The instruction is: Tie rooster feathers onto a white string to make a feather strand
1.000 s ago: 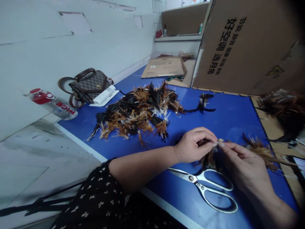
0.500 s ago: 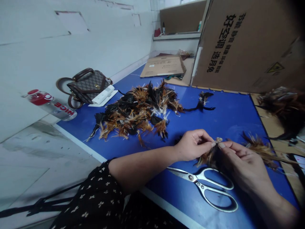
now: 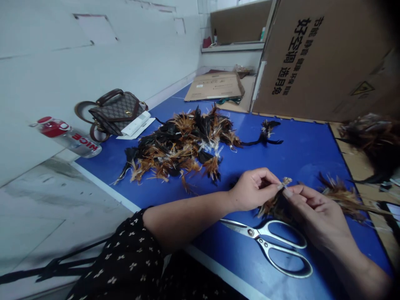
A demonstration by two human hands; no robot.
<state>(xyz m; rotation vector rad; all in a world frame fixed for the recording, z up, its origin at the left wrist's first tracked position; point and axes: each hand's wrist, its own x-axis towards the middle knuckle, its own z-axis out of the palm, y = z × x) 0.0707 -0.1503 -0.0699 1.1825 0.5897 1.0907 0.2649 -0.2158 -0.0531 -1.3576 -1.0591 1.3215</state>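
Brown and black feathers make up a small bundle [image 3: 268, 207] that hangs below my left hand [image 3: 254, 189], which pinches it near its bound quill end [image 3: 286, 181]. My right hand [image 3: 317, 208] is closed, thumb and forefinger pressed together against the bundle just under that end; whatever fine thing they pinch is too small to make out. Silver scissors [image 3: 265, 241] lie on the blue table just below both hands, blades toward the left. A large pile of brown and black feather bundles [image 3: 184, 143] spreads over the table beyond my left forearm.
Tan feathers [image 3: 339, 193] lie right of my right hand, near a phone [image 3: 392, 210]. More dark feathers [image 3: 371, 141] rest on cardboard. A tall cardboard panel [image 3: 315, 62] bounds the far right. A handbag [image 3: 117, 110] and a bottle [image 3: 68, 137] stand at the left.
My right fingertips have shifted slightly left and down, closer to my left thumb. The bound quill end now shows more above the fingers. My left hand stays nearly still.
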